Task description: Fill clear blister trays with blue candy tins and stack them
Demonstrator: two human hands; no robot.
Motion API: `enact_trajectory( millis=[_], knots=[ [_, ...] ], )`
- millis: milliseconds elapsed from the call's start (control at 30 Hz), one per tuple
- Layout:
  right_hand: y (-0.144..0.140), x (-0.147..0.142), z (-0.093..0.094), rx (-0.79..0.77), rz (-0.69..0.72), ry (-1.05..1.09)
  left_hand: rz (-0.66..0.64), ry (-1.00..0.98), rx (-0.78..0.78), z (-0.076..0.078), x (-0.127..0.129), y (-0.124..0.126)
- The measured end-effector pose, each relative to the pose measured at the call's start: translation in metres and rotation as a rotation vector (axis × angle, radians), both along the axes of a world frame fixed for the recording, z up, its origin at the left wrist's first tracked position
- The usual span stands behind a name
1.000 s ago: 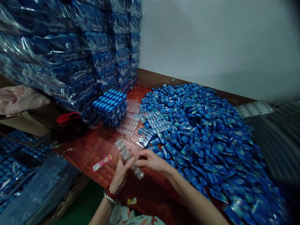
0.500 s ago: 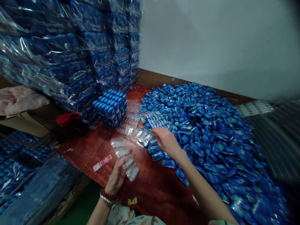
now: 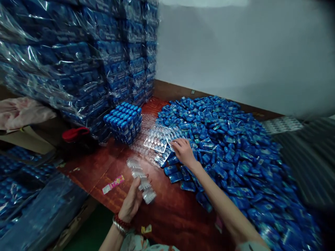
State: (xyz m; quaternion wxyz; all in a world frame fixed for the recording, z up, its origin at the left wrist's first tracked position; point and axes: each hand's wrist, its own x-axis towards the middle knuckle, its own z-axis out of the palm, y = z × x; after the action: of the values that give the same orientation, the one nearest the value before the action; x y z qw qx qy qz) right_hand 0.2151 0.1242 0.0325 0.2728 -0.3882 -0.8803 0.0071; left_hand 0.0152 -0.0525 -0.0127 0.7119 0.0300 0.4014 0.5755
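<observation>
My left hand [image 3: 133, 199] grips a bundle of clear moulded plastic trays [image 3: 141, 179], thumb on top, held above the red-brown table. Out in front, my right hand [image 3: 184, 152] has its fingers pinched at the right edge of a clear plastic tray [image 3: 157, 140] with rows of pockets. That tray lies over other clear trays beside the pile. Blue wrapped packs [image 3: 222, 139] are heaped just beyond and to the right of my right hand. A neat block of blue bottle-like pieces [image 3: 123, 120] stands left of the trays.
Tall stacks of blue packs in clear film [image 3: 78, 59] rise at the left. A red object [image 3: 75, 134] and a pink cloth [image 3: 24, 111] are near them. A pink wrapper strip [image 3: 113, 184] lies on the table [image 3: 172, 195]. More trays [image 3: 282, 124] sit at the far right.
The clear tray at my right hand, blurred and tilted before, now lies flat over the other trays. My left hand keeps the bundle in nearly the same place.
</observation>
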Motion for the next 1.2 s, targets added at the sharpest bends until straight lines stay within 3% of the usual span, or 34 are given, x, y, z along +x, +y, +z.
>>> enact_trajectory(
  millis=[100, 167, 233, 400, 567, 833, 1067, 1200],
  knots=[
    [-0.065, -0.024, 0.009, -0.305, 0.166, 0.271, 0.047, 0.086, 0.029, 0.003, 0.006, 0.007],
    [-0.100, -0.040, 0.016, -0.566, 0.312, 0.316, 0.052, 0.161, 0.080, 0.009, 0.011, 0.012],
    [-0.120, -0.050, 0.021, -0.782, 0.309, 0.425, 0.057, 0.244, 0.119, 0.016, 0.016, 0.018],
    [-0.119, -0.049, 0.017, -1.291, 0.215, 0.712, 0.020, 0.331, 0.170, 0.030, 0.021, 0.023],
    [-0.116, -0.044, 0.012, -1.468, 0.196, 0.750, -0.047, 0.275, 0.174, 0.035, 0.020, 0.015],
    [-0.113, -0.046, 0.020, -1.357, 0.229, 0.682, -0.062, 0.176, 0.185, 0.024, 0.015, 0.008],
    [-0.104, -0.002, 0.045, -0.756, -0.028, 0.472, -0.018, -0.136, 0.159, 0.013, -0.016, 0.009],
    [-0.118, 0.024, 0.043, -0.540, -0.116, 0.356, 0.038, 0.008, 0.039, 0.006, -0.017, 0.009]
  ],
)
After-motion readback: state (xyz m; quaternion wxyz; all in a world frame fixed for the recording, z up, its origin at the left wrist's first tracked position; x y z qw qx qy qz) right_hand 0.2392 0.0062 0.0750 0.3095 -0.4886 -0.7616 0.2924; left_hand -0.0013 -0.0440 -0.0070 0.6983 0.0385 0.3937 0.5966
